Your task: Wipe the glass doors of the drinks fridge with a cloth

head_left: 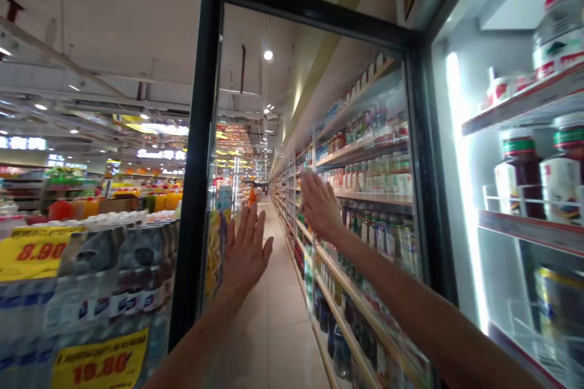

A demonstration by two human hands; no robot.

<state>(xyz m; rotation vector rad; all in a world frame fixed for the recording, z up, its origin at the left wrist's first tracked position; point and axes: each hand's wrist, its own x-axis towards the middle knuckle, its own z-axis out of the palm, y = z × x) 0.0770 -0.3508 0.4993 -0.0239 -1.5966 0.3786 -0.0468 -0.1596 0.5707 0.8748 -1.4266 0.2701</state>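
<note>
A glass fridge door [201, 134] with a black frame stands swung wide out into the aisle in front of me. My left hand [246, 252] is open, fingers up and together, its palm flat against the glass near the door's left edge. My right hand [319, 203] is open too, fingers stretched up, pressed on the glass higher and further right. Neither hand holds anything. Through the glass I see the long aisle and drink shelves.
The open fridge [524, 206] at right holds jars and bottles on lit shelves. Stacked bottled-water packs with yellow price signs [34, 252] stand at left. Shelves of drinks [365, 194] line the aisle's right side. A person in orange [252, 193] stands far down the aisle.
</note>
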